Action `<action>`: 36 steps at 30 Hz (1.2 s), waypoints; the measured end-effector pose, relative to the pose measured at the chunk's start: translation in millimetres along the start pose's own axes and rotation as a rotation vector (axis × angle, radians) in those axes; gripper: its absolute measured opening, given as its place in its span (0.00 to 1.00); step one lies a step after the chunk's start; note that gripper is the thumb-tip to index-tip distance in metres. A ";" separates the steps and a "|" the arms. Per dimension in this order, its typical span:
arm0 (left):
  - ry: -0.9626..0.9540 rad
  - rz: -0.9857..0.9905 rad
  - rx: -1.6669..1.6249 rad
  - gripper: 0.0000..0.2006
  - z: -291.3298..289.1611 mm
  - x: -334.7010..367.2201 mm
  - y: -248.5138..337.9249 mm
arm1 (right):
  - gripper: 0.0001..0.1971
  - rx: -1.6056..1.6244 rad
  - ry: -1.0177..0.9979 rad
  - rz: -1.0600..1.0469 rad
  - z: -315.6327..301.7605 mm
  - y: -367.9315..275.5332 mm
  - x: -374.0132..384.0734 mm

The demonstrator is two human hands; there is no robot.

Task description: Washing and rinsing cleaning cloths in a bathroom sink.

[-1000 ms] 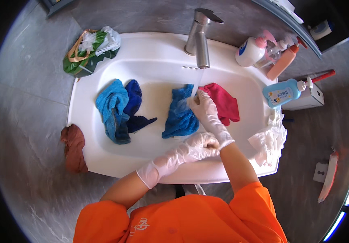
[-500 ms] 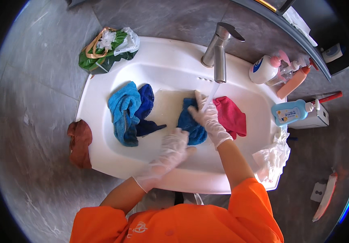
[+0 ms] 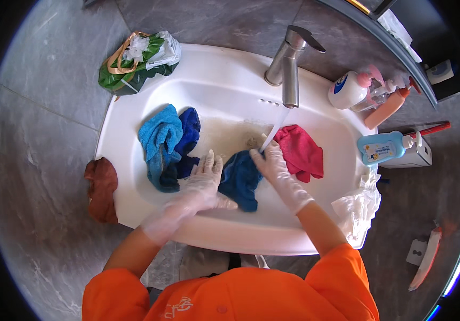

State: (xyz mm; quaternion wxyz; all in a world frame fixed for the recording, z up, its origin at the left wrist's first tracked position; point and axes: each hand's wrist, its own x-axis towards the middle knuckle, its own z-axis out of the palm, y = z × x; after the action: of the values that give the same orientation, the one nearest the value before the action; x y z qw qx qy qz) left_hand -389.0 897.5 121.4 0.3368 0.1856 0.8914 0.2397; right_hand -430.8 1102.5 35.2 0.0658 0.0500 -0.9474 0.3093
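In the white sink (image 3: 208, 231) a dark teal-blue cloth (image 3: 240, 182) lies between my gloved hands. My left hand (image 3: 203, 184) is open at its left edge, fingers stretched out and thumb apart. At the cloth's right edge is my right hand (image 3: 275, 166), with thumb and fingers apart and the thumb touching the cloth. Water runs from the metal faucet (image 3: 288, 72) down beside the right fingertips. A red cloth (image 3: 300, 152) lies just right of that hand. A light blue cloth (image 3: 160, 142) and a dark blue cloth (image 3: 188, 134) are bunched at the sink's left.
A brown cloth (image 3: 101, 190) hangs over the left rim. A green bag (image 3: 141, 61) sits at the back left corner. Pump bottles (image 3: 350, 91) and a blue bottle (image 3: 382, 148) line the right side, with crumpled white plastic (image 3: 358, 206) on the near right rim.
The dark teal cloth has shifted left and toward me, uncovering the drain. My left hand has moved left and its fingers have spread. My right hand has drawn slightly nearer.
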 end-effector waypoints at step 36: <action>0.021 -0.152 0.455 0.39 86.3 102.4 9.9 | 0.12 -0.112 -0.183 0.315 25.4 6.0 21.2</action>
State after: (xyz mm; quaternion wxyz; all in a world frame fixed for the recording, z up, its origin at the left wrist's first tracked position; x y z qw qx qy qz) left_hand -399.9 982.1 17.7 0.2939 0.1868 0.9374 0.0086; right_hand -454.9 1091.2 14.6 -0.0671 -0.0746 -0.9612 0.2568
